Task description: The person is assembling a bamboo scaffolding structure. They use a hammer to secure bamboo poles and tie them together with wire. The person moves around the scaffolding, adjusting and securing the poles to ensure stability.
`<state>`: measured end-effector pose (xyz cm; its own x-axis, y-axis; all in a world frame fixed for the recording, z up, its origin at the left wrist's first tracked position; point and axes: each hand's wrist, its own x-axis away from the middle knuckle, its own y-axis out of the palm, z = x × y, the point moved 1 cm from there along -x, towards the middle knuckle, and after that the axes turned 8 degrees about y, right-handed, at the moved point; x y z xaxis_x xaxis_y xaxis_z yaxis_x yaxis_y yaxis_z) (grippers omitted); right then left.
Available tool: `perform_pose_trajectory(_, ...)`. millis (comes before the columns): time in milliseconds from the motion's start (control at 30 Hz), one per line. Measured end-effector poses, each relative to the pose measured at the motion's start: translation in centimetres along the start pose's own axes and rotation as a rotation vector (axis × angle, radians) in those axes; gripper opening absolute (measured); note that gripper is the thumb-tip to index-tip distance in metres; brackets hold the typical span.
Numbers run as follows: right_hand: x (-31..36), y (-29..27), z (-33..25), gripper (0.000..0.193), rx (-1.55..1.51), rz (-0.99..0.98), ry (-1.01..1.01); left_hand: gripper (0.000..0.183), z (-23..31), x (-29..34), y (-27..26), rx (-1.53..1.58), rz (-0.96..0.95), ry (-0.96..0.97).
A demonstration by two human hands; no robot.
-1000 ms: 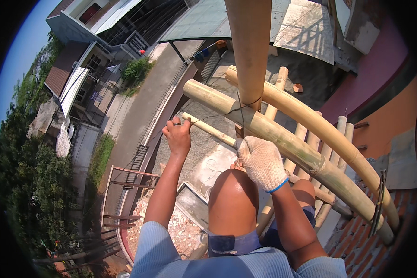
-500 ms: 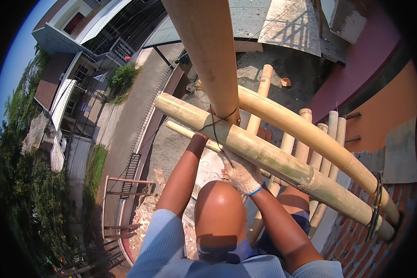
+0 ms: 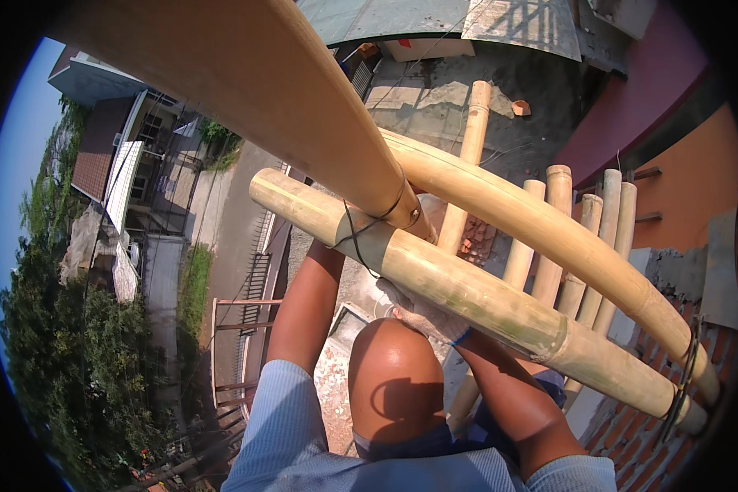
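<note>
A thick bamboo pole [image 3: 467,287] slants across in front of me. An upright bamboo post [image 3: 303,90] meets it, and a black cord [image 3: 354,234] is wrapped round the crossing. My left forearm [image 3: 307,307] reaches up to the pole below the cord, and the pole hides that hand. Under the pole, just above my knee, is my right hand [image 3: 425,318] in a pale knit glove with a blue cuff. Its visible fingers are curled in, close to the cord's lower end; whatever they hold is hidden.
A curved bamboo pole [image 3: 533,221] runs behind the slanted one, and a dark tie [image 3: 682,385] binds them at the lower right. Several bamboo pieces [image 3: 559,238] lie below. Far beneath are a yard and a road [image 3: 230,246]. A brick wall [image 3: 644,447] stands lower right.
The view has shifted, so the upright post now leans further to the upper left. My right hand is tucked further under the pole, with less of the glove showing.
</note>
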<state>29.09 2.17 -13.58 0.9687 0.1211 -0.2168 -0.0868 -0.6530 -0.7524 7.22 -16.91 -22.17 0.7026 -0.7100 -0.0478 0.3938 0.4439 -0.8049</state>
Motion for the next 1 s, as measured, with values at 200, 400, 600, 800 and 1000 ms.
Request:
perform_pose_trajectory(200,0.4,-0.6,0.3,0.047,-0.094,-0.029,0.043,0.037,5.6,5.7,0.8,0.363,0.311,-0.169)
perform_pose_trajectory(400,2.0,-1.6,0.3,0.044,-0.150,-0.054,0.063,0.025,19.1,13.9,-3.5,0.668,0.959,-0.561)
perform_pose_trajectory(600,1.7,-1.6,0.3,0.042,-0.186,-0.046,0.088,0.031,25.0,11.2,-6.4,0.748,0.474,-0.258)
perform_pose_trajectory(800,1.1,-1.5,0.2,0.040,-0.219,-0.050,0.099,0.023,26.2,8.1,-5.4,1.057,0.698,-0.383)
perform_pose_trajectory(1000,0.7,-1.4,-0.2,0.037,-0.265,-0.086,0.110,0.021,27.6,8.5,-5.4,0.738,0.665,-0.484)
